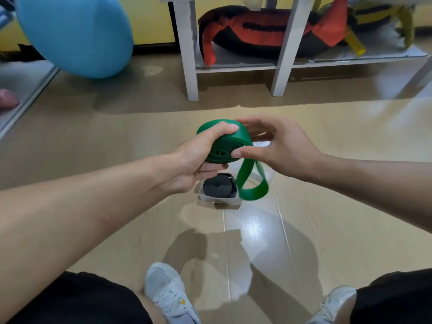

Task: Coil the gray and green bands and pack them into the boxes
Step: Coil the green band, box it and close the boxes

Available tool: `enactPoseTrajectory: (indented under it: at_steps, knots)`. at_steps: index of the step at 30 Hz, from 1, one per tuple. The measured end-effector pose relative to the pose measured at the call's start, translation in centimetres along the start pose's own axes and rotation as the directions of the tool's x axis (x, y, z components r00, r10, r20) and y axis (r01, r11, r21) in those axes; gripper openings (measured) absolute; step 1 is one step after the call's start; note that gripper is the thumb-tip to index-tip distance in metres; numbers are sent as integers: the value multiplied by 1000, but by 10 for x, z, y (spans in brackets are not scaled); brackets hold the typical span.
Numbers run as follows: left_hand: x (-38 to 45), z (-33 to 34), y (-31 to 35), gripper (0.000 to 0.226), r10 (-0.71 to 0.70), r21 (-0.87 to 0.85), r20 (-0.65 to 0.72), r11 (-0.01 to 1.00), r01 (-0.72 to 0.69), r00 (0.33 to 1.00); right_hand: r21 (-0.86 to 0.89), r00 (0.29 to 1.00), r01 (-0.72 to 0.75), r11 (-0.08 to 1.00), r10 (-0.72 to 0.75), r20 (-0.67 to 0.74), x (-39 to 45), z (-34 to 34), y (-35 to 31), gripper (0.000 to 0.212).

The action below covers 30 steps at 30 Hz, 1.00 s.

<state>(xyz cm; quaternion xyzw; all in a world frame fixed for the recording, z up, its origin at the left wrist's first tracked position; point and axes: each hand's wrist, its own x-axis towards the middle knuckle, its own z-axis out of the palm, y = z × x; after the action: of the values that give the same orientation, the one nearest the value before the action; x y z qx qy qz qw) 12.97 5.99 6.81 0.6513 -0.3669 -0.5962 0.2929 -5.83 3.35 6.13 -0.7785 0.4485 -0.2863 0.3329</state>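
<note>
A green band [224, 146] is rolled into a thick coil held in the air above the floor. My left hand [196, 160] grips the coil from the left, thumb on top. My right hand [275, 146] touches the coil's right side with thumb and fingertips. A loose green loop hangs down from the coil to about knee height. Below it, a coiled gray band [218, 187] lies inside a small clear box [219, 203] on the floor. A second clear box [263, 176] shows partly behind the loop, blurred.
A large blue exercise ball [74, 33] is at the far left. A white shelf [191, 54] at the back holds a red and black bag [264, 31]. A mirror edge runs along the left. My knees and white shoes [168, 293] are at the bottom.
</note>
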Motion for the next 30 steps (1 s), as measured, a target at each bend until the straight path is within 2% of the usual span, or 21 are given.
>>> enactPoseTrajectory:
  at_steps: [3,7,12,16,19,21,23,26,28,30]
  knots:
    - [-3,-2,1,55,-24,-41,55,999,26,998,48,999,-33,998,34,-34,0,-1,5,50]
    - [-7,-3,-1,55,-45,-74,126,996,54,991,84,997,-73,994,75,-23,0,-5,2,48]
    - [-7,-3,-2,56,-16,-73,112,997,25,994,99,998,-57,993,61,-31,0,-2,2,49]
    - [-8,-5,-1,55,-49,-70,150,996,60,987,63,997,-57,996,60,-57,2,0,3,45]
    - [-10,-5,1,53,-85,23,123,996,83,989,23,996,-70,997,71,-62,2,0,4,41]
    - [-9,-2,1,50,-55,138,48,989,48,997,-61,996,-75,995,71,-62,0,0,4,37]
    - [-8,3,-3,61,-3,235,19,972,-2,1000,-123,998,-43,991,38,-47,-3,1,1,33]
    - [-9,13,-11,52,72,252,32,965,-78,997,-186,997,77,980,-76,15,-8,10,-8,29]
    - [-10,17,-13,47,103,232,25,967,-106,994,-209,994,108,972,-110,4,-9,13,-12,31]
    - [-9,16,-12,52,117,207,12,971,-117,993,-198,992,119,973,-126,-24,-9,13,-12,38]
